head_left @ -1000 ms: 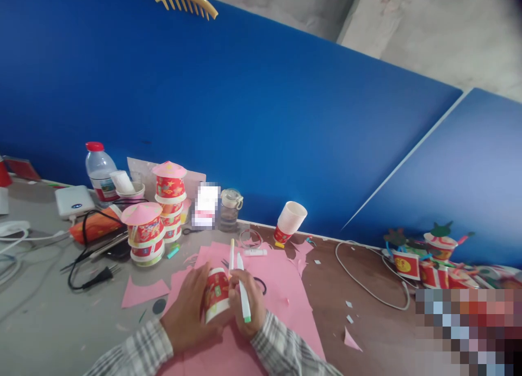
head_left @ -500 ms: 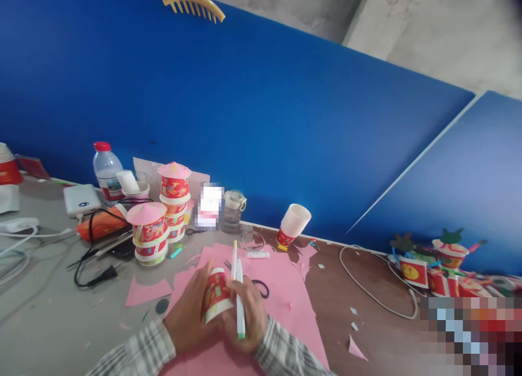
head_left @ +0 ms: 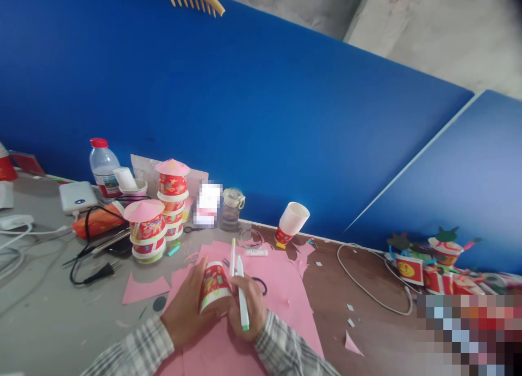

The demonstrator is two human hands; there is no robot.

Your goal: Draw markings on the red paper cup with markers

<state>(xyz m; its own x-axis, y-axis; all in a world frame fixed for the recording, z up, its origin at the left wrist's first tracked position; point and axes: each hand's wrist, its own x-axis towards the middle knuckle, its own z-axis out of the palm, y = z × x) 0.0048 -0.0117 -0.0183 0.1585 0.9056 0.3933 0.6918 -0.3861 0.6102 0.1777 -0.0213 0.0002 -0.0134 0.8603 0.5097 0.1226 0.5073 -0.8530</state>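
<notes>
Cup (head_left: 216,282) looks light and crushable (paper, probably); hold near the rim. Left hand's (head_left: 185,311) fingers wrap it, right hand's (head_left: 254,306) grip a marker (head_left: 243,300).

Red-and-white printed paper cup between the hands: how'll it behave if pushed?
The red-and-white printed paper cup is probably light, being paper; its wall likely dents if squeezed. Round and tapered, it may roll if laid sideways.

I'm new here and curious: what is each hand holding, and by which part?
The left hand holds the red paper cup by its side wall; the right hand holds the green-ended marker by its barrel.
</notes>
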